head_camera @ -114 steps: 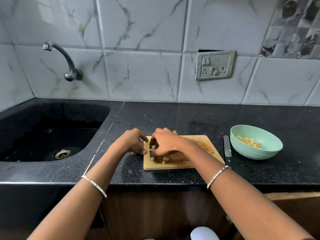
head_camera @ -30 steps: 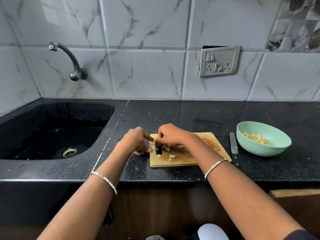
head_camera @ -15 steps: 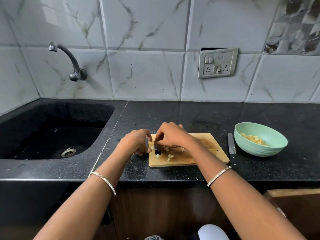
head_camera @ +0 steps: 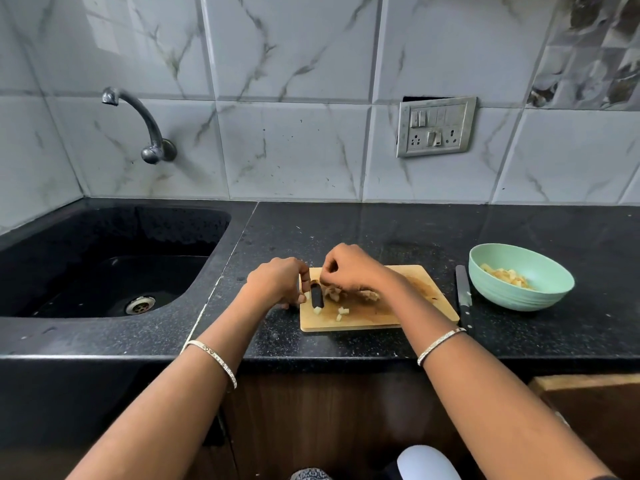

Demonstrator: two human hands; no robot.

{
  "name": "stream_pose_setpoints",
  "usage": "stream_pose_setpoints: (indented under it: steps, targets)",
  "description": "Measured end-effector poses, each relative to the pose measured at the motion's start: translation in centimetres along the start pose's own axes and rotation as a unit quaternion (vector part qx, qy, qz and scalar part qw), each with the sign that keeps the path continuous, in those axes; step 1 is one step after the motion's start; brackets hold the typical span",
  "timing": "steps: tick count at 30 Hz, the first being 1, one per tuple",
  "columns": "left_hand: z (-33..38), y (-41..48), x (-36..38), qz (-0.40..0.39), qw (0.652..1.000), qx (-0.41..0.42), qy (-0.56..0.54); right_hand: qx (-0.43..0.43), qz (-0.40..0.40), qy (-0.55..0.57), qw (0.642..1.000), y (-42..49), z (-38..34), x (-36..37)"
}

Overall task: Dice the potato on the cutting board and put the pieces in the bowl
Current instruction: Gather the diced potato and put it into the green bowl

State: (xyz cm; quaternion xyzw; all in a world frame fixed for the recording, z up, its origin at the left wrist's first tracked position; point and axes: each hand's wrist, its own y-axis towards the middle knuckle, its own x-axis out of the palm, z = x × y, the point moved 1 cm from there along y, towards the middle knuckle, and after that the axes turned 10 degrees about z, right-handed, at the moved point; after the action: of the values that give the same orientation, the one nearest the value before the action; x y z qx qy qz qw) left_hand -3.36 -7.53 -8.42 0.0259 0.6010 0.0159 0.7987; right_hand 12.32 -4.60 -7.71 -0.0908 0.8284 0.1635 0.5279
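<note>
— Potato pieces (head_camera: 341, 311) lie loose on the board (head_camera: 415, 276), and more sit in the bowl (head_camera: 519, 296) to the right. Which step?
— Gathering, I'd say. Right hand (head_camera: 353, 268) bunched, pinching pieces. Left hand (head_camera: 277, 280) curled at the board's edge, contents unclear. Next: carry them over the knife (head_camera: 463, 296) without spilling.

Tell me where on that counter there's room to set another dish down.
The widest bare counter lies behind the board, from the sink across to the bowl. Another patch runs in front of the bowl. Crowded: the board's left end, where the left hand, right hand and pieces meet; the knife fills the board-bowl gap.
</note>
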Motion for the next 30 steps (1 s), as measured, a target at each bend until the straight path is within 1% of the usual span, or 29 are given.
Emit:
stream_pose_setpoints:
  steps: [1, 2, 4, 6, 8, 9, 10, 12, 14, 15, 19, 23, 25, 27, 30]
  targets:
    - [0.1, -0.1, 0.0, 0.012, 1.0, 0.006, 0.014, 0.012, 0.014, 0.018, 1.0, -0.1, 0.6, -0.5]
    - [0.3, -0.3, 0.0, 0.023, 0.999, 0.012, 0.026, 0.02, 0.019, 0.012, 1.0, -0.3, 1.2, -0.9]
    - [0.7, -0.7, 0.0, 0.041, 0.998, 0.029, 0.049, 0.022, 0.021, -0.045, 0.998, -0.7, 2.0, -1.3]
    - [1.0, -1.0, 0.2, 0.055, 0.995, 0.045, 0.071, 0.018, 0.058, -0.081, 0.995, -1.2, 2.2, -1.4]
    - [1.0, -1.4, 0.2, 0.07, 0.993, 0.053, 0.079, 0.004, 0.111, -0.064, 0.992, -1.6, 1.6, -1.4]
    - [1.0, -1.5, 0.2, 0.075, 0.993, 0.053, 0.072, -0.009, 0.119, -0.041, 0.992, -1.9, 1.2, -1.3]
    - [0.8, -1.7, 0.3, 0.079, 0.994, 0.048, 0.058, -0.024, 0.112, -0.014, 0.993, -2.0, 0.8, -1.0]
    - [0.5, -2.1, 0.5, 0.079, 0.996, 0.038, 0.023, -0.057, 0.07, 0.017, 0.996, -2.5, 0.2, 0.0]
    - [0.3, -2.6, 0.9, 0.077, 0.996, 0.034, -0.005, -0.098, 0.041, -0.006, 0.994, -2.9, 0.1, 0.9]
    - [0.2, -2.9, 1.1, 0.081, 0.996, 0.032, -0.014, -0.117, 0.041, -0.025, 0.992, -3.2, 0.3, 1.3]
    - [0.3, -3.9, 1.3, 0.097, 0.994, 0.025, -0.037, -0.149, 0.093, -0.062, 0.983, -4.3, 2.2, 1.3]
    - [1.0, -4.5, 0.9, 0.074, 0.995, 0.017, -0.057, -0.128, 0.116, -0.074, 0.982, -5.1, 4.8, 0.5]
    - [1.5, -4.6, 0.7, 0.065, 0.996, 0.022, -0.061, -0.112, 0.134, -0.059, 0.983, -5.2, 5.5, 0.0]
    - [2.1, -4.5, 0.8, 0.072, 0.995, 0.03, -0.063, -0.103, 0.159, -0.023, 0.982, -5.5, 5.5, -0.4]
    - [2.9, -4.7, 1.0, 0.088, 0.993, 0.037, -0.067, -0.13, 0.158, 0.018, 0.979, -6.3, 4.2, 0.0]
